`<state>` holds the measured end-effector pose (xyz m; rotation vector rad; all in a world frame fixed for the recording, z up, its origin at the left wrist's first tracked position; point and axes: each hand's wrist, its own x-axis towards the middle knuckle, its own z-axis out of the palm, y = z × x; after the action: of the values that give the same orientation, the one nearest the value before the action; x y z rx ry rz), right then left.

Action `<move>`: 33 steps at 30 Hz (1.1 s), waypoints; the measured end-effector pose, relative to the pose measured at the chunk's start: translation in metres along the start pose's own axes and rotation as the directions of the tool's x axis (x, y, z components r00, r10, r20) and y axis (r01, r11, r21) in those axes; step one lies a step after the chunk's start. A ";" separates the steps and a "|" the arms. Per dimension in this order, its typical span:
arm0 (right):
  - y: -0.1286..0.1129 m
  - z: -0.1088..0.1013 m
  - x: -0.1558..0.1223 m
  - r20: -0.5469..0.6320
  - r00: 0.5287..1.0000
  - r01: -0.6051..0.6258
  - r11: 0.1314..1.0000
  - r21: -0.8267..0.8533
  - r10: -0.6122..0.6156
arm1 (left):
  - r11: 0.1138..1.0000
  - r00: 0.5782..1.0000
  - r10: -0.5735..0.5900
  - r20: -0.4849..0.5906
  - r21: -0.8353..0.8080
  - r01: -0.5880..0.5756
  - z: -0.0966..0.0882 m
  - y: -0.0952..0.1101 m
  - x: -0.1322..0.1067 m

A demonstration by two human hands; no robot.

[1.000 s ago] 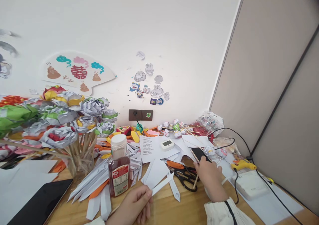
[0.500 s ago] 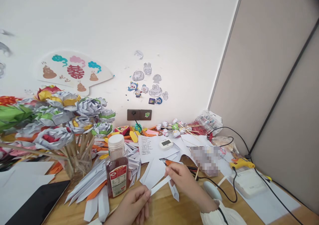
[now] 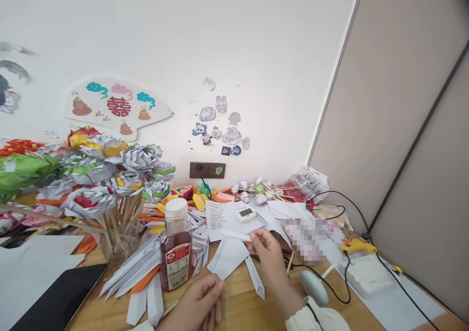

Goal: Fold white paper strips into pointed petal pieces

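Note:
My right hand (image 3: 266, 248) pinches the right end of a narrow white paper strip (image 3: 237, 235), which points left over the white sheets. Lower and to the left, my left hand (image 3: 203, 301) is closed, thumb against the curled fingers, with nothing showing in it. Just left of that hand stands a bottle (image 3: 176, 257) of reddish-brown liquid with a white cap. A folded white paper piece (image 3: 255, 277) lies on the table between my hands. Behind it is a white paper sheet (image 3: 229, 257).
Paper flowers on sticks (image 3: 110, 189) fill the left side, near folded paper pieces (image 3: 128, 262) and a black tablet-like slab (image 3: 62, 297). A white timer (image 3: 245, 214) sits at the back. To the right are a mouse (image 3: 313, 287), cables, a yellow glue gun (image 3: 357, 247) and a white box (image 3: 370, 275).
The strip has left my left hand's fingers; my right hand has carried it up and away. My left hand stays low, closed. The view has shifted slightly.

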<state>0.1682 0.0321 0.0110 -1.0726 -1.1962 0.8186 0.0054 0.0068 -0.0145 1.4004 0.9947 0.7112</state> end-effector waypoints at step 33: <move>0.011 -0.015 -0.007 0.752 0.645 0.719 0.442 -0.537 -0.136 | 0.971 0.913 0.235 -0.334 0.048 -0.233 -0.017 -0.011 0.004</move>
<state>0.1814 0.0257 -0.0023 -1.0909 -2.4984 0.0716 -0.0095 0.0176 -0.0242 1.4474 1.1028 1.1582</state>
